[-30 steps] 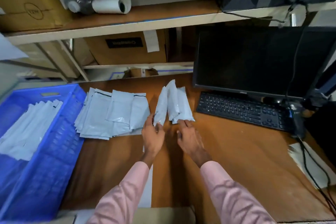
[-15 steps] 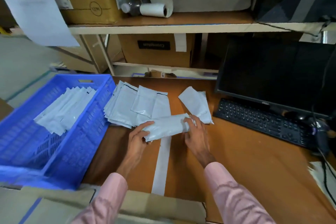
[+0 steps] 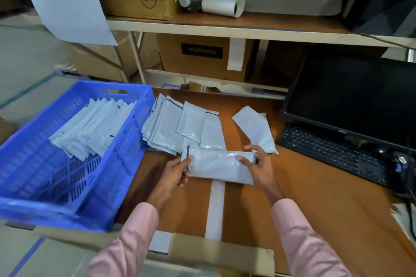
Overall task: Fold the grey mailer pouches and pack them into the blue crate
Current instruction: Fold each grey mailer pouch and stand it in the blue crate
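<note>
Pouch (image 3: 221, 167) held; box (image 3: 202, 56) reads "Crompton"

Stockroom packing desk, part office, part storage.

Wooden desk (image 3: 315, 204) with a dark monitor (image 3: 351, 96) and keyboard (image 3: 333, 150) at right. Metal-framed shelves (image 3: 225, 29) behind hold brown cartons (image 3: 202, 56), one printed "12W", a label roll (image 3: 220, 5) and a black case (image 3: 380, 2). A printed sheet (image 3: 65, 0) hangs at upper left. Blue crate (image 3: 45, 164) at left holds folded grey pouches (image 3: 90, 126); more flat pouches lie stacked (image 3: 180, 126) on the desk. Bare concrete floor (image 3: 27, 58) beyond.
</note>
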{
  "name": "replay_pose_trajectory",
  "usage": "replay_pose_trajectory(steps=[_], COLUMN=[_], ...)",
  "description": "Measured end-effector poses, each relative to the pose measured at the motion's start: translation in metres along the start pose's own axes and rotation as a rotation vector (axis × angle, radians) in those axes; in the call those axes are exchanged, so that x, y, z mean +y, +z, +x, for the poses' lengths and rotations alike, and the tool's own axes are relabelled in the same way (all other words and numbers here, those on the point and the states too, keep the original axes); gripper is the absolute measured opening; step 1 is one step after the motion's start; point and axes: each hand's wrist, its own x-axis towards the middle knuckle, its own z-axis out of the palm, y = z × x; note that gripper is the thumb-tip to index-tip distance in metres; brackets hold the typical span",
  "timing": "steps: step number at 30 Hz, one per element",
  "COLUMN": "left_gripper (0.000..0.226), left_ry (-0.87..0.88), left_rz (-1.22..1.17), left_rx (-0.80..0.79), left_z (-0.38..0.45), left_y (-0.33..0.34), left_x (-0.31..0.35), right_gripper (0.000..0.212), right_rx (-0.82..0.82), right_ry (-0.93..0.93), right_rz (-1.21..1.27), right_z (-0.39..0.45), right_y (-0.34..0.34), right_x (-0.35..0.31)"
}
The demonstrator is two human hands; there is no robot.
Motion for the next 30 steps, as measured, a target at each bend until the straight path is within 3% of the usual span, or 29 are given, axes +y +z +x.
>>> replay_pose_trajectory(steps=[4,6,8,9,12,15,18,21,30], left_gripper=[0.046,0.055,0.053,0.049,0.049,0.055,0.054,0.053,0.054], left_ry=[-0.050,-0.073,-0.007,0.080,0.416,0.639,0.666,0.632,0.734], left_rz=[0.297,0.683,1.030,1.084,1.101,1.228,1.204,1.277,1.268], left_rx=[0.153,0.219,0.333,0.372,0.352,0.198,0.014,-0.052,0.047], left_z=[0.013,0.008,-0.002,-0.007,-0.013,-0.004,0.003,0.016,0.027], left_y=[-0.009,-0.010,-0.008,-0.006,0.006,0.027,0.048,0.056,0.069], left_x=[-0.014,-0.020,-0.025,-0.027,-0.044,-0.057,-0.057,-0.058,-0.079], right_gripper=[0.049,0.049,0.048,0.046,0.035,0.045,0.061,0.071,0.055], right_rx=[-0.003,-0.019,0.006,0.055,0.135,0.008,-0.077,-0.064,-0.028], right_ry=[0.135,0.169,0.092,0.031,-0.095,-0.151,-0.162,-0.144,-0.207], right_rz=[-0.013,-0.098,-0.364,-0.528,-0.682,-0.710,-0.773,-0.795,-0.820], right_z=[-0.011,-0.021,-0.030,-0.034,-0.045,-0.051,-0.056,-0.063,-0.060], right_y=[0.018,0.026,0.032,0.035,0.040,0.043,0.045,0.050,0.066], right_x=[0.015,0.021,0.032,0.037,0.047,0.054,0.060,0.059,0.070])
